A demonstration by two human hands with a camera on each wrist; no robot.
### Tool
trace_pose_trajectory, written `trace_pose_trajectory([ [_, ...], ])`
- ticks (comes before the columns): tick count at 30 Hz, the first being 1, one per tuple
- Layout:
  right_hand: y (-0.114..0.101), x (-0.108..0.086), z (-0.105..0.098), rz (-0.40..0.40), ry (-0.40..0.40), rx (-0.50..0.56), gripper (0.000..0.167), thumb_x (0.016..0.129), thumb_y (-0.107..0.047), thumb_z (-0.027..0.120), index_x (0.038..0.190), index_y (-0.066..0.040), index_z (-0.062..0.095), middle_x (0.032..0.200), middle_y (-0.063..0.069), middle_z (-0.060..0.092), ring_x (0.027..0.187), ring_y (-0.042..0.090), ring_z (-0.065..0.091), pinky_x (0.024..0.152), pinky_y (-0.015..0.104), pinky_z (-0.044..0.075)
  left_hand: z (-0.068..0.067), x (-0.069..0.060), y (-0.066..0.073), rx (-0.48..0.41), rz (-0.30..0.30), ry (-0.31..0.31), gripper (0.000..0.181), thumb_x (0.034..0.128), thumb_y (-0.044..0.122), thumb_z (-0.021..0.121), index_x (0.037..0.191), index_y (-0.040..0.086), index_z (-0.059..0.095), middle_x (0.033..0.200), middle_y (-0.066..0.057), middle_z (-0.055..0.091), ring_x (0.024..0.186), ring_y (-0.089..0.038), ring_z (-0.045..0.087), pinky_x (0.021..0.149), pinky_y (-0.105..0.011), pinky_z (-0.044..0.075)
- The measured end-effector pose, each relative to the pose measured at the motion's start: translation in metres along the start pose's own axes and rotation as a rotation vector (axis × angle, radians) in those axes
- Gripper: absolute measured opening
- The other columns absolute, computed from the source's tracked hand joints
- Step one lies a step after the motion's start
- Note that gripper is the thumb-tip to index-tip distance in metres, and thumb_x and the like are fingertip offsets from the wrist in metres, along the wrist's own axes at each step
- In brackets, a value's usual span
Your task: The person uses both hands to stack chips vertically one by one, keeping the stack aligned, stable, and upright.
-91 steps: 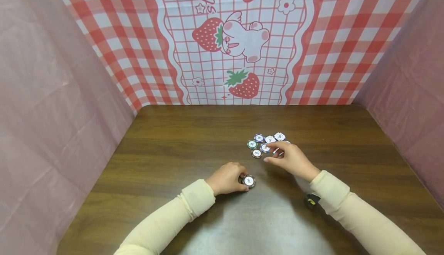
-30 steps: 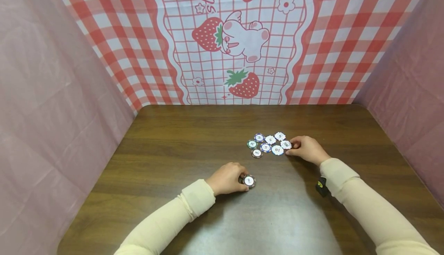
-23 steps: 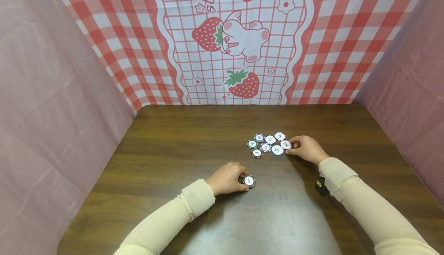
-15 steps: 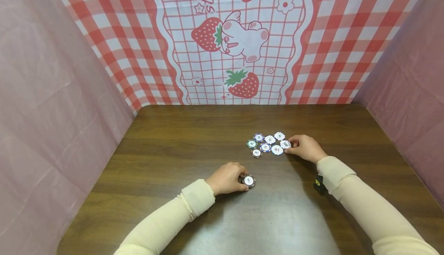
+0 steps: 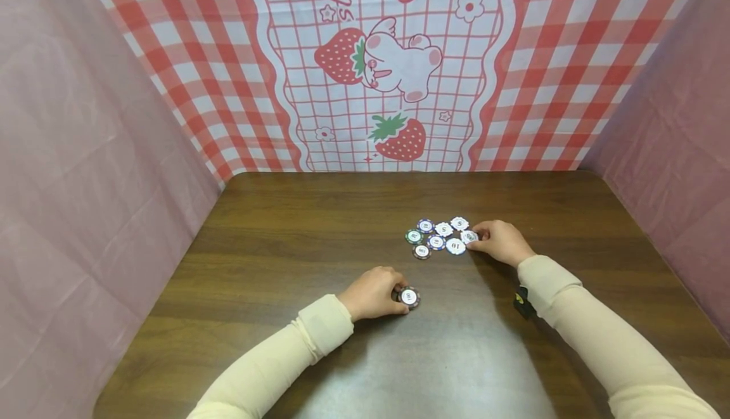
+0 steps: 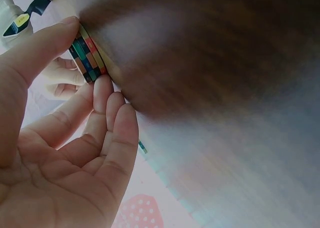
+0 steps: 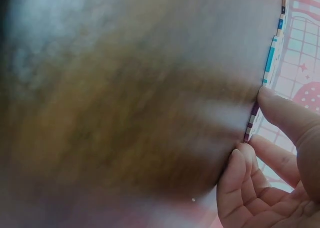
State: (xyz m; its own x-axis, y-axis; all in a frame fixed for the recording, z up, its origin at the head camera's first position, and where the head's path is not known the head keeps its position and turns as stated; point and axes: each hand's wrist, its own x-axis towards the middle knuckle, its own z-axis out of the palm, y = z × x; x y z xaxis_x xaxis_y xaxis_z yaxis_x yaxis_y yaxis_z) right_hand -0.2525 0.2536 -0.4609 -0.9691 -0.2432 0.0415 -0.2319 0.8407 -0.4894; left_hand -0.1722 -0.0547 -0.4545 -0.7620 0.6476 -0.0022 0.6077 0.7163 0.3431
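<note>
Right grip (image 5: 500, 242) pinches rightmost chip (image 5: 468, 237) — earlier, over neighbouring chips (image 5: 455, 246).

There are eight spread-out chips (image 5: 455, 246) and one chip stack (image 5: 409, 297).

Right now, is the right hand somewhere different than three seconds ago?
Yes: in the head view, the right hand is farther right from the green chip, which stayed put.

Cream long sleeves (image 5: 616, 343) end in wide, smooth cuffs (image 5: 326, 324). Beneath the right cuff (image 5: 550, 279) is a small black device (image 5: 524, 305) with a yellow mark (image 6: 22, 20).
</note>
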Motion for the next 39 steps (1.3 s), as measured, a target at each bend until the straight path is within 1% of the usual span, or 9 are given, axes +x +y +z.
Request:
trace_pose_trajectory([
  [9, 0.0022, 0.0026, 0.0026, -0.015, 0.016, -0.019, 0.031, 0.08, -0.022, 0.077, 0.102, -0.001, 0.073, 0.069, 0.003, 0.058, 0.066, 0.016, 0.048, 0.061, 0.03, 0.036, -0.0005, -0.0007, -0.0001, 0.0, 0.002, 0.002, 0.037, 0.074, 0.033, 0.082, 0.104, 0.013, 0.073, 0.092, 0.004, 0.069, 0.085, -0.007, 0.059, 0.079, -0.021, 0.048],
  [14, 0.001, 0.0024, 0.0016, -0.031, 0.02, -0.027, 0.029, 0.08, -0.022, 0.077, 0.099, 0.0, 0.073, 0.071, 0.004, 0.059, 0.067, 0.017, 0.049, 0.062, 0.03, 0.037, -0.0005, -0.0005, 0.0, 0.002, 0.0, 0.001, 0.038, 0.0741, 0.033, 0.082, 0.104, 0.012, 0.073, 0.092, 0.004, 0.069, 0.085, -0.007, 0.059, 0.079, -0.022, 0.048],
  [22, 0.0, 0.0016, 0.0014, -0.029, 0.037, -0.024, 0.028, 0.079, -0.023, 0.078, 0.095, 0.0, 0.072, 0.075, 0.006, 0.063, 0.07, 0.019, 0.052, 0.065, 0.032, 0.039, 0.0005, 0.0002, -0.0004, 0.002, 0.004, 0.0, 0.037, 0.074, 0.033, 0.082, 0.103, 0.013, 0.073, 0.091, 0.005, 0.069, 0.083, -0.007, 0.058, 0.079, -0.021, 0.048],
  [30, 0.0, -0.0026, -0.0028, 0.003, 0.039, 0.016, 0.032, 0.079, -0.022, 0.078, 0.099, 0.002, 0.072, 0.082, 0.009, 0.068, 0.075, 0.019, 0.057, 0.069, 0.033, 0.044, 0.0, 0.0006, -0.0004, 0.004, 0.005, -0.001, 0.036, 0.074, 0.033, 0.082, 0.102, 0.013, 0.073, 0.09, 0.005, 0.069, 0.083, -0.007, 0.058, 0.079, -0.022, 0.048],
  [39, -0.0023, -0.007, -0.0065, 0.022, 0.041, 0.053, 0.036, 0.081, -0.026, 0.078, 0.102, 0.002, 0.071, 0.085, 0.009, 0.068, 0.077, 0.019, 0.056, 0.07, 0.032, 0.044, 0.0, 0.0004, -0.0005, -0.001, 0.001, 0.001, 0.037, 0.0737, 0.033, 0.083, 0.103, 0.013, 0.073, 0.091, 0.005, 0.069, 0.084, -0.007, 0.059, 0.079, -0.021, 0.048],
])
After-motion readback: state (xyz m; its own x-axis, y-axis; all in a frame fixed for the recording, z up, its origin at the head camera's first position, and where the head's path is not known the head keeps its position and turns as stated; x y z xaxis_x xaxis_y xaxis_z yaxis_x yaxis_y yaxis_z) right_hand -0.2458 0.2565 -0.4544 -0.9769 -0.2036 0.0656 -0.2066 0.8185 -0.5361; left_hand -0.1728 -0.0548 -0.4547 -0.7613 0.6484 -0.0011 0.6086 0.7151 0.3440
